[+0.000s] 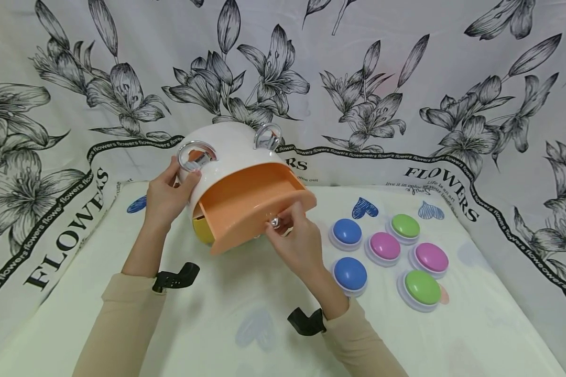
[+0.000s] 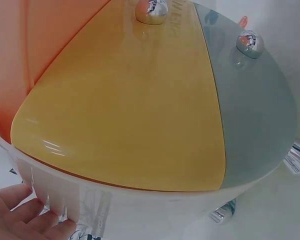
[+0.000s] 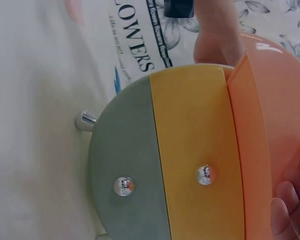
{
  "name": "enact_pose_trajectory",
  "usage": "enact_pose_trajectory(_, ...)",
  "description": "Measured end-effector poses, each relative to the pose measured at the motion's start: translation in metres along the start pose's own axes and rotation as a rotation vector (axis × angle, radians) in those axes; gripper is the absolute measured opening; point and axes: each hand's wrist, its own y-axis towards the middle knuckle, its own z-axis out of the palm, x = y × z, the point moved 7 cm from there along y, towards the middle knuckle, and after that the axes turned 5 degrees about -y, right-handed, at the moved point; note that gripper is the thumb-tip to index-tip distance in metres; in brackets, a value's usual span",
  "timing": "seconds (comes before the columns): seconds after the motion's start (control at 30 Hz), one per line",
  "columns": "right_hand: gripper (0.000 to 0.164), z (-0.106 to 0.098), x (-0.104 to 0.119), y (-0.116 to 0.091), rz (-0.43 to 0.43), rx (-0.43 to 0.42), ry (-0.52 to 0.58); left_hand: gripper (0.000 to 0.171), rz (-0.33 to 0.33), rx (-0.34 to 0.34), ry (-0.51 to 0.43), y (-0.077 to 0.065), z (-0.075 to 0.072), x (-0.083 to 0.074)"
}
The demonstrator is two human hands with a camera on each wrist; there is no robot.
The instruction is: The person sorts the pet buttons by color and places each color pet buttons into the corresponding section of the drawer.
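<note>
A rounded white drawer box (image 1: 231, 139) with two silver rings on top sits tilted between both hands in the head view. Its orange drawer (image 1: 245, 222) is pulled out, and the visible inside is bare. My left hand (image 1: 166, 198) grips the box's left side by one ring, thumb in front. With thumb and fingers, my right hand (image 1: 298, 242) pinches the silver knob (image 1: 275, 222) of the orange drawer. Below it, the yellow drawer (image 2: 125, 110) and the grey-green drawer (image 2: 255, 110) are closed, each with a silver knob.
Several round push buttons stand to the right on the table, including a blue button (image 1: 350, 273), a pink button (image 1: 384, 245) and a green button (image 1: 422, 287). Behind the table (image 1: 207, 324) hangs a flower-printed cloth (image 1: 372, 104).
</note>
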Motion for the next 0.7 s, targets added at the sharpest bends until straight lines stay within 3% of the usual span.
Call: enact_pose_trajectory(0.7,0.026,-0.01,-0.003,-0.021,0.026,0.017,0.085,0.071,-0.007,0.014,-0.026,0.001,0.0,0.001)
